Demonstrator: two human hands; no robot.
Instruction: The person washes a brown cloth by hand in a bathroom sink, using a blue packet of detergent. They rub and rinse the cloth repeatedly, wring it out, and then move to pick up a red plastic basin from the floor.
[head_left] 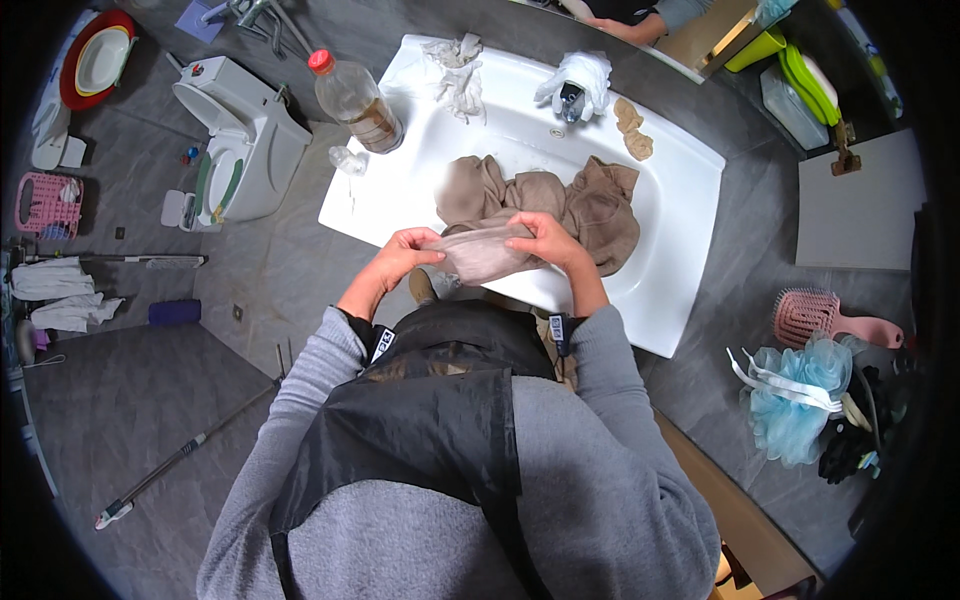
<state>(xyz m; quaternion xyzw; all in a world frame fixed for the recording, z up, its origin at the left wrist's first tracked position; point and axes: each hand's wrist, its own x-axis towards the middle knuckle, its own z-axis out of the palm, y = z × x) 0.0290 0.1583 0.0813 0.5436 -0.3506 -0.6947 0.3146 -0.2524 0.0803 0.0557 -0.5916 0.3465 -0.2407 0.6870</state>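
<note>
A brown wet-looking garment (600,215) lies bunched in the white washbasin (690,210). Over the basin's front edge, a paler band of the cloth (487,256) is stretched between my two hands. My left hand (398,262) pinches the band's left end between thumb and fingers. At its right end, my right hand (550,243) grips the cloth with the thumb across the front. The rest of the garment lies behind the band, toward the faucet (571,102), which is wrapped in white plastic. Whether the band is a cuff, hem or waistband I cannot tell.
On the basin's left ledge stand a red-capped bottle (360,105) of brown liquid and a small clear plastic piece (347,160). A crumpled whitish cloth (458,75) and tan scraps (633,128) lie along the back rim. A toilet (262,140) is at left, a pink hairbrush (810,317) at right.
</note>
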